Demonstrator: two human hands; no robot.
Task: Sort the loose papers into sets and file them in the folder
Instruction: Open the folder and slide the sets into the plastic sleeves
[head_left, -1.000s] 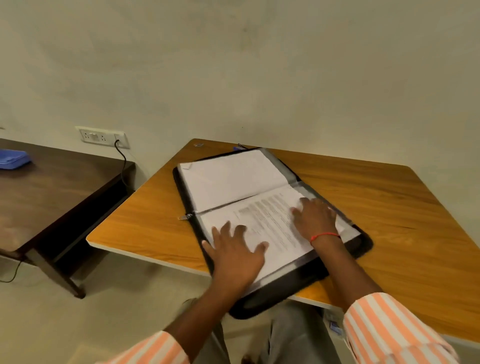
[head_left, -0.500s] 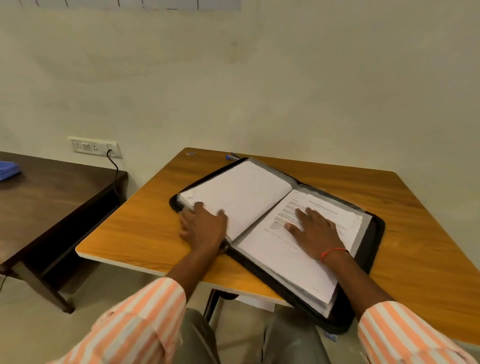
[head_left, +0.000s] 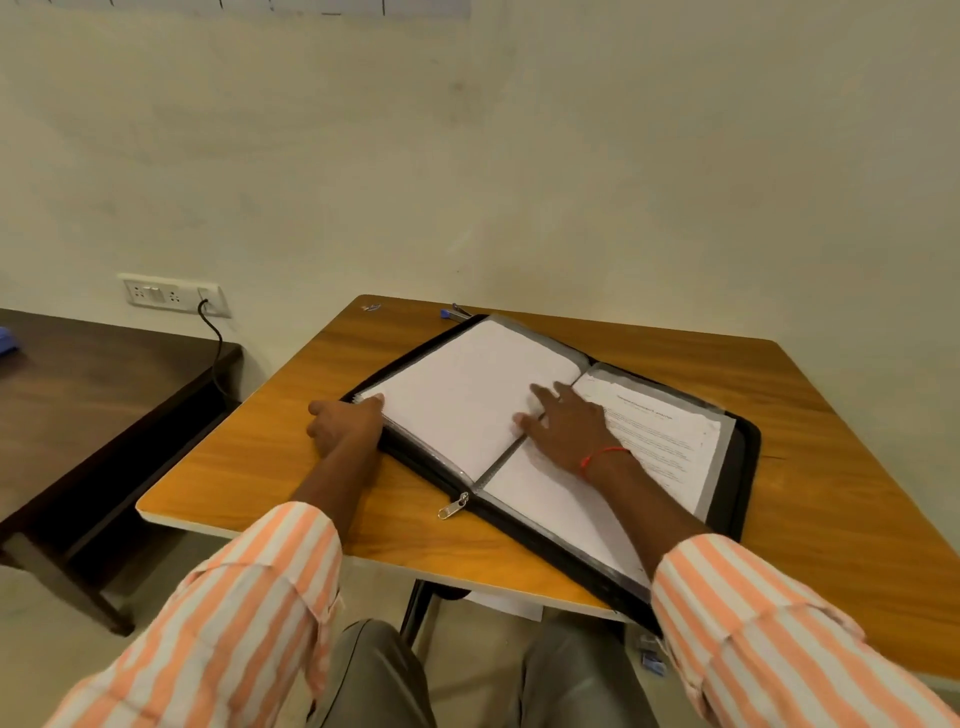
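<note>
An open black zip folder (head_left: 748, 447) lies at an angle on an orange-brown desk (head_left: 831, 493), with your two hands on it, seen from above your head.

Your left hand (head_left: 345, 423) grips the folder's outer left corner. The thumb rests on top of the blank page (head_left: 467, 400) and the other fingers (head_left: 322, 422) curl round the edge. This looks like a steadying hold, and it is also a ready place to lift the next sleeve. Your right hand (head_left: 571, 428) lies flat and spread, with nothing in its grasp. Its straight fingers (head_left: 543, 393) reach across the centre spine onto the blank page while the palm rests on the printed page (head_left: 670, 441). That press seems meant to keep both halves flat and stop the sheets from springing up.

The papers are inside the folder, in what look like clear sleeves. The blank face is on the left and the sheet of printed lines is on the right. The text is too small to read, and how many sheets lie beneath cannot be told.

By count there are one folder, two exposed pages and two hands. One metal zip pull (head_left: 453, 506) lies on the desk just beside the near end of the spine. One small blue object (head_left: 451, 313) sits at the far edge of the desk, and what it is cannot be made out.

To your left stands one dark wooden table (head_left: 104, 395). Above it is one wall socket plate (head_left: 171, 296), from which one black cable (head_left: 215, 343) hangs
</note>
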